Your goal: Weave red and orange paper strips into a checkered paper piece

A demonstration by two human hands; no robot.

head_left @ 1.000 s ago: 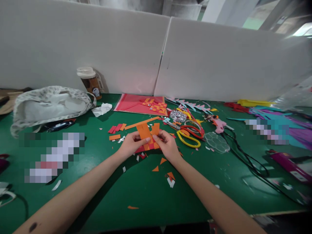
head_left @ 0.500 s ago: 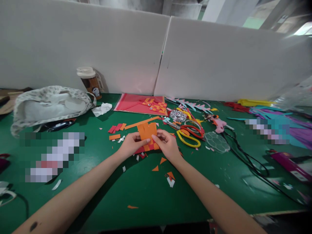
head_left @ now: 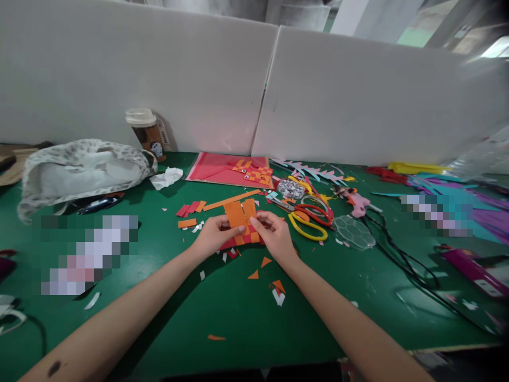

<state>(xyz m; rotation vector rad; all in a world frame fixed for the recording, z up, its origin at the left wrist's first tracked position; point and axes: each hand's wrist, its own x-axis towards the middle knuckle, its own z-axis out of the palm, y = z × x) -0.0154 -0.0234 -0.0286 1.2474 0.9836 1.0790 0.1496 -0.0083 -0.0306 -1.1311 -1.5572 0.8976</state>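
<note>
Between my hands is a piece of woven paper (head_left: 237, 214), with orange strips standing up and red strips crossing near its lower edge. My left hand (head_left: 211, 236) pinches its left side, thumb on the front. My right hand (head_left: 273, 233) grips the right side, thumb and fingers closed on an orange strip. A narrow gap shows between the upright strips. Behind it on the table lie a long orange paper strip (head_left: 230, 200) and small red paper pieces (head_left: 188, 209). My fingers hide the back of the weave.
Red-handled scissors (head_left: 318, 212) and yellow-handled scissors (head_left: 308, 227) lie right of my hands. Woven paper fish (head_left: 254, 172) rest on a red sheet (head_left: 214, 168). A lidded cup (head_left: 147, 135) and a spotted bag (head_left: 85, 175) stand back left. Paper scraps (head_left: 278, 292) litter the green table.
The upright orange strips have parted, and a gap has opened between them. My right hand has shifted slightly with the right strip; my left hand stays in place.
</note>
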